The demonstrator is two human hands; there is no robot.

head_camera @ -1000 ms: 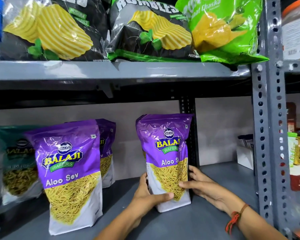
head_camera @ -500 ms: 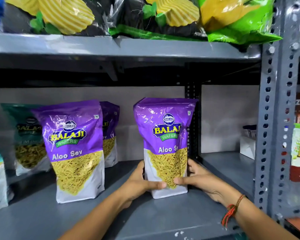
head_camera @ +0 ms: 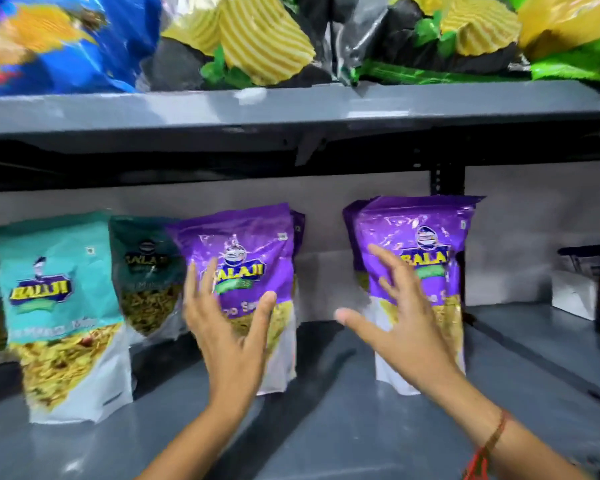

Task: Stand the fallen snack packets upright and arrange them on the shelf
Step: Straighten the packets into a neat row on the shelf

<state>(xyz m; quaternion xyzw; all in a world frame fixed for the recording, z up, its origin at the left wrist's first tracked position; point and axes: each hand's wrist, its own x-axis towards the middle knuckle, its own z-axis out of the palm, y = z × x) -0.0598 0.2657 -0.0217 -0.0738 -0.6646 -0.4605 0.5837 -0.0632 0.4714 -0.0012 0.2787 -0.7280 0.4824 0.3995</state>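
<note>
— Grey metal shelf, pale wall behind, chip bags on the tier above. Which packet does the next move turn on?

— Hard to be sure. Two purple packets stand upright, long axes vertical. The left packet is straight ahead of the left hand; the right packet is straight ahead of the right hand. Each hand is the nearer one to its own packet.

— Are the hands gripping?

— No. Both are spread flat, fingers apart, holding nothing. They overlap the packet fronts in this view, but I cannot tell whether they touch or hover just in front; the frame is blurred.

— Anything lying down?

— None that I can see. A teal packet stands further left, with more behind it. My guess is the reach goes forward, not sideways, perhaps to square the purple pair, with a gap between them to close.
</note>
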